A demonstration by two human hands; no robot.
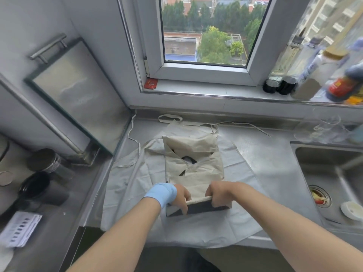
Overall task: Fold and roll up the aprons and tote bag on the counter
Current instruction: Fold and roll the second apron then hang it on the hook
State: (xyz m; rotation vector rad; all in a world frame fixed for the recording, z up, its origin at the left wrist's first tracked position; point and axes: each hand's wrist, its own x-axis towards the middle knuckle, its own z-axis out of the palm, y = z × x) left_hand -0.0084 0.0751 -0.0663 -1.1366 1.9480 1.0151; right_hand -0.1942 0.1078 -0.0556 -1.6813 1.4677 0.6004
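A beige apron (pixel 193 152), folded into a narrow strip, lies lengthwise on a pale grey apron (pixel 135 179) spread flat over the steel counter (pixel 271 160). Its near end is turned over into a small roll (pixel 198 201) with a dark underside showing below. My left hand (pixel 181 197), with a blue band at the wrist, grips the roll's left end. My right hand (pixel 221 195) grips its right end. Thin ties (pixel 255 127) trail toward the back wall. I cannot pick out a tote bag.
A sink (pixel 332 173) with a strainer sits to the right. Bottles and jars (pixel 318 75) line the window sill. A glass-front cabinet (pixel 78 99) stands at left, with a dark jar (pixel 35 185) and papers (pixel 21 228) on the lower left surface.
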